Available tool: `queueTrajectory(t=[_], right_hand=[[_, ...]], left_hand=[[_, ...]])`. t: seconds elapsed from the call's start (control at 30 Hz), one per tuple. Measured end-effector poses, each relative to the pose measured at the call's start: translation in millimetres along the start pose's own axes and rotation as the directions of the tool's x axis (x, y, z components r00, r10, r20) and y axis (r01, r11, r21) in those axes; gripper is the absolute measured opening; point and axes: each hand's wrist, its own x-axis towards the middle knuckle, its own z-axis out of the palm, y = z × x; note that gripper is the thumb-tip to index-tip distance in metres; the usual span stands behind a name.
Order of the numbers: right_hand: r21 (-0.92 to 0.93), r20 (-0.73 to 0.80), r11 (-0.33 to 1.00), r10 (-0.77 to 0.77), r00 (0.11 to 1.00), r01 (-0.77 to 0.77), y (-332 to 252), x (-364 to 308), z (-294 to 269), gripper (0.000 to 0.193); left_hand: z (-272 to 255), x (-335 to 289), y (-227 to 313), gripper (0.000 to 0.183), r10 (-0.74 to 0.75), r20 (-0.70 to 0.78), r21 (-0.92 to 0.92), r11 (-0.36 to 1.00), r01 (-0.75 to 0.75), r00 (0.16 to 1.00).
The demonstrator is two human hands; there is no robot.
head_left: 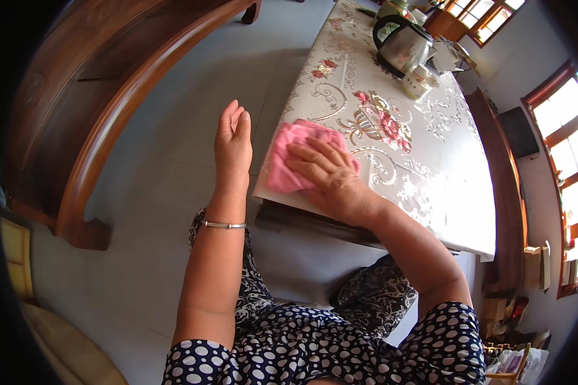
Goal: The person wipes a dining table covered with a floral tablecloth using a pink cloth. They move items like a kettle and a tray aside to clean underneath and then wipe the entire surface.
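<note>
A folded pink cloth (288, 168) lies on the near left corner of a table covered with a pale, flower-patterned tablecloth (424, 173). My right hand (331, 176) presses down on the cloth, fingers stretched over it and pointing up and to the left. To the left of the table edge, my left hand (234, 142) is held up in the air over the floor, with nothing in it. Its fingers are straight and the thumb lies alongside them.
An electric kettle (404, 46) and a glass jar (420, 82) stand toward the table's far end, with more items behind them. A dark wooden bench (125, 122) runs along the left. Windows (568, 154) and a long wooden cabinet (499, 192) are at the right.
</note>
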Motion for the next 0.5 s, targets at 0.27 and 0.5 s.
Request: queueTrajectory(t=[0.27,0.5], right_hand=[[-0.243,-0.331,0.712,0.578,0.746,-0.659,155.6,-165.3,-41.7,0.046],[-0.219,-0.383,-0.160,0.921,-0.066,-0.962,226.6,-305.5,-95.0,0.064]], left_hand=[[5.8,-4.3,3.0,0.042,0.069,0.064,0.097,0.992,-0.075,0.996],[13.3,-8.9,3.9,0.043,0.065,0.189,0.129,0.988,-0.090,0.980]])
